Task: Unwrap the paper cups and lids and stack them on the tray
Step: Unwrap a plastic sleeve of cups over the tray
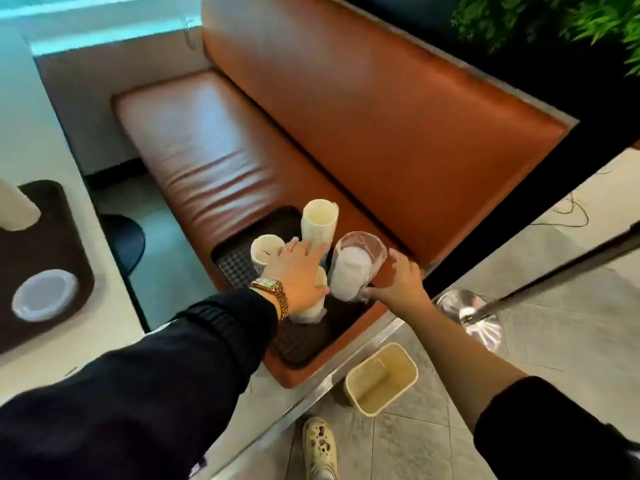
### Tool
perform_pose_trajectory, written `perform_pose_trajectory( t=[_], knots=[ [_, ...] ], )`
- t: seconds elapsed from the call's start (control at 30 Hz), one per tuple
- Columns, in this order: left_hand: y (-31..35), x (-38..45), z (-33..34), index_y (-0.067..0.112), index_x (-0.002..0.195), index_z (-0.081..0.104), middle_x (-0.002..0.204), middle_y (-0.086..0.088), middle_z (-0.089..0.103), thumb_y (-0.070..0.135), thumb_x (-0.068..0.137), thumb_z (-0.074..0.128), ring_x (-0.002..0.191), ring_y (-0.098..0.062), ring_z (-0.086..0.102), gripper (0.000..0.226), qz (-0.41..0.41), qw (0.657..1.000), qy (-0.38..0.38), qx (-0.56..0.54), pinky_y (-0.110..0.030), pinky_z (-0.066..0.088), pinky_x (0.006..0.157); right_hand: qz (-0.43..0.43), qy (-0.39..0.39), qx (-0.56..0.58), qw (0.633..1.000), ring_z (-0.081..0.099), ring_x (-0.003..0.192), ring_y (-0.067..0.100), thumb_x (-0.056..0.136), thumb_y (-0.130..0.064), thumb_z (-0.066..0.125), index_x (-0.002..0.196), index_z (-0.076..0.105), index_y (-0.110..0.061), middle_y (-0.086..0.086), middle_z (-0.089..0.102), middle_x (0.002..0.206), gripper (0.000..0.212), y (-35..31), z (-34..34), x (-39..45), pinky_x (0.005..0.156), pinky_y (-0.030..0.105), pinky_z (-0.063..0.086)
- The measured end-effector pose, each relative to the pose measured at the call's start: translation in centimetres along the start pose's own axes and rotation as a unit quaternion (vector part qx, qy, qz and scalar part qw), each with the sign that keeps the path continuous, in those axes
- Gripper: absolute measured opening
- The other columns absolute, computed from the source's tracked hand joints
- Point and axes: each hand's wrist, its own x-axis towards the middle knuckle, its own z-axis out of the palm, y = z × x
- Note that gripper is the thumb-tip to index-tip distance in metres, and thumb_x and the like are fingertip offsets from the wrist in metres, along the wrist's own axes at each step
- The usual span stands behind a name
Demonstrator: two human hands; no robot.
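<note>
The wrapped sleeve of lids (pixel 353 268) sits just right of centre in the frame, a white stack still inside its clear plastic, whose open mouth flares at the top. It leans over the right edge of the dark checkered tray (pixel 301 344), which lies on the near end of the orange bench seat (pixel 194 140). My right hand (pixel 398 282) has it from the right: the thumb and a finger pinch the plastic low down near the sleeve's base, the other fingers spread loosely above and not closed round it. So I judge the step in hand to be the unwrapping of the lids, with the film not yet off.

Left of it, the tall stack of paper cups (pixel 319 220) stands upright on the tray, unwrapped as far as I can tell, with a shorter cup stack (pixel 266 252) beside it toward the left. A further stack (pixel 317 304) lies under my left hand (pixel 298 271). That hand reaches in flat, palm down, fingers straight and stretched toward the base of the tall stack; whether the fingertips touch it I cannot tell, and it holds nothing that I can see. The left arm comes from the lower left in a dark sleeve with a gold watch (pixel 272 289) at the wrist; the right forearm is bare, coming from the lower right.

Next, I would steady the lids with one hand and draw the film off with the other, keeping the column from toppling. The beige bin (pixel 381 379) on the floor below the tray looks the place for the wrapper
</note>
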Motion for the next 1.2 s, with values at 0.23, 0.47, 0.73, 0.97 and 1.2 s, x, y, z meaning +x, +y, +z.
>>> perform_pose_trajectory(
  t=[0.23,0.47,0.73,0.97,1.2],
  knots=[
    [2.8,9.6,2.5,0.016,0.153,0.015,0.138,-0.008,0.051,0.047,0.088,0.060,0.118,-0.032,0.055,0.085,-0.025,0.996,-0.053,0.073,-0.042,0.043,0.094,0.034,-0.108,0.103,0.988,0.013,0.150,0.023,0.063,-0.014,0.092,0.156,-0.012,-0.019,0.001,0.005,0.165,0.139,2.3,2.7,7.2,0.119,0.038,0.020],
    [3.7,14.2,5.2,0.026,0.155,0.002,0.114,-0.010,0.061,0.036,0.090,0.062,0.103,-0.029,0.061,0.089,-0.012,0.990,-0.142,-0.005,-0.040,0.049,0.094,0.036,-0.133,0.101,0.985,0.044,0.133,0.023,0.045,-0.029,0.092,0.150,0.024,-0.030,-0.001,0.041,0.146,0.126,2.4,5.0,10.7,0.110,0.042,0.040],
    [4.0,14.5,5.5,0.010,0.124,0.047,0.113,-0.007,0.062,0.025,0.083,0.072,0.101,-0.025,0.061,0.050,-0.020,0.989,-0.132,-0.058,-0.033,0.049,0.087,-0.034,-0.099,0.094,0.990,0.052,0.111,0.013,0.070,-0.006,0.083,0.122,0.040,-0.028,-0.006,0.050,0.116,0.072,2.0,3.5,9.3,0.091,0.028,0.044],
    [4.8,9.3,-0.6,0.025,0.136,0.046,0.114,0.009,0.056,0.035,0.081,0.075,0.091,-0.003,0.057,0.063,-0.007,0.960,0.002,-0.278,-0.024,0.047,0.088,-0.142,-0.102,0.054,0.983,0.063,0.081,0.009,0.069,-0.001,0.077,0.089,0.051,-0.028,-0.004,0.058,0.087,0.043,-3.9,-4.5,5.0,0.072,0.026,0.058],
    [2.6,0.4,-7.9,0.030,0.131,0.053,0.128,0.011,0.048,0.040,0.081,0.075,0.121,-0.003,0.045,0.056,0.013,0.898,0.179,-0.401,-0.025,0.034,0.108,-0.269,-0.135,0.117,0.946,0.056,0.079,-0.021,0.072,-0.005,0.083,0.093,0.044,-0.041,-0.019,0.053,0.094,0.057,-12.7,-9.8,-2.3,0.063,0.004,0.047]
  ],
)
